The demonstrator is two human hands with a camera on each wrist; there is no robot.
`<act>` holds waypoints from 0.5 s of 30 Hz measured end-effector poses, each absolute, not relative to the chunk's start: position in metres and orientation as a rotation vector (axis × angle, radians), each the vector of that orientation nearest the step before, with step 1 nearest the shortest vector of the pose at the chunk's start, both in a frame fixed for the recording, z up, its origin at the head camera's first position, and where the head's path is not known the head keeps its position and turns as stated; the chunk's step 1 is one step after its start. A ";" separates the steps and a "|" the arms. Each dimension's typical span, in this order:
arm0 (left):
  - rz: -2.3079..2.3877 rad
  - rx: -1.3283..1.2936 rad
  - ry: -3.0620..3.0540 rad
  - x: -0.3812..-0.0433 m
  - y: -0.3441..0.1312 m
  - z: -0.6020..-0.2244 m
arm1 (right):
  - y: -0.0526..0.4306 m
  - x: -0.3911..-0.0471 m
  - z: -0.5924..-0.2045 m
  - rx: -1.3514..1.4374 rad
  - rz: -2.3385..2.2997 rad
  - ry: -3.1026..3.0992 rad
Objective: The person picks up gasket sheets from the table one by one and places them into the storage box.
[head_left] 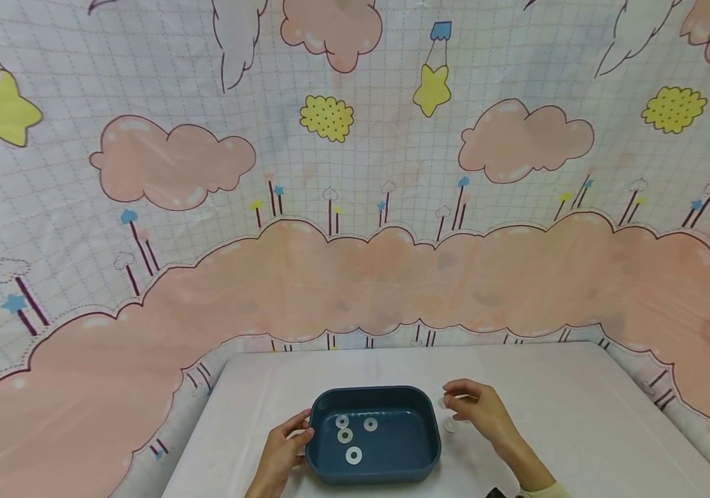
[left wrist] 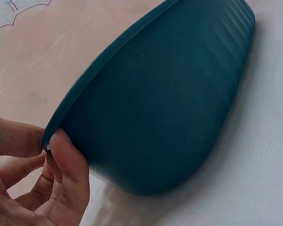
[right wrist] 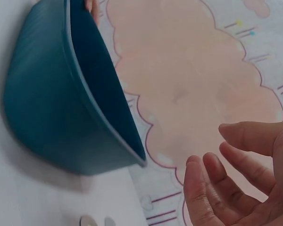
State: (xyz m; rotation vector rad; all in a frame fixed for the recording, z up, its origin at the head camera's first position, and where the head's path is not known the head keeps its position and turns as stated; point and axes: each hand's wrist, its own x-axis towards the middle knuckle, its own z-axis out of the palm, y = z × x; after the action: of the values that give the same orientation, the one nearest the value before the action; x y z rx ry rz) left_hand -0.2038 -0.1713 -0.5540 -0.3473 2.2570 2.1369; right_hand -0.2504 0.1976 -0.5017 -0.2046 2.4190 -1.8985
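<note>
A dark blue rectangular basin [head_left: 401, 446] stands on the white-covered table, with several white flat rings like washers [head_left: 353, 455] lying in its left half. My left hand [head_left: 280, 449] pinches the basin's left rim, thumb on the outer wall, as the left wrist view shows at the rim [left wrist: 70, 101]. To the right of the basin, my right hand [head_left: 482, 413] hovers with loosely bent fingers; in the right wrist view a gap separates thumb and fingers [right wrist: 194, 176], and nothing shows between them. Two pale discs [head_left: 450, 425] lie on the table beside that hand, one partly hidden behind its fingertips.
White cloth covers the table [head_left: 255, 387]. Behind it hangs a patterned curtain [head_left: 367, 283] with pink clouds and yellow stars. A small dark object [head_left: 495, 493] shows at the bottom edge near my right forearm.
</note>
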 end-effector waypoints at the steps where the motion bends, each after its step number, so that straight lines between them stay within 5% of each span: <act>1: 2.136 -0.345 2.257 -0.204 -0.172 -0.554 | 0.199 -0.251 -0.502 -0.189 -1.897 2.430; 15: 2.132 -0.346 2.239 -0.212 -0.176 -0.552 | 0.225 -0.258 -0.513 0.000 -1.756 2.618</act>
State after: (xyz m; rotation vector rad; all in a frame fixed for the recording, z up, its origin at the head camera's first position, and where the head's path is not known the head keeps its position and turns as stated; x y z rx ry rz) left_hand -0.2122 -0.1760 -0.5522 -0.3457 2.2394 2.1322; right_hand -0.2580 0.2255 -0.5126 0.0002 2.6183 -1.7564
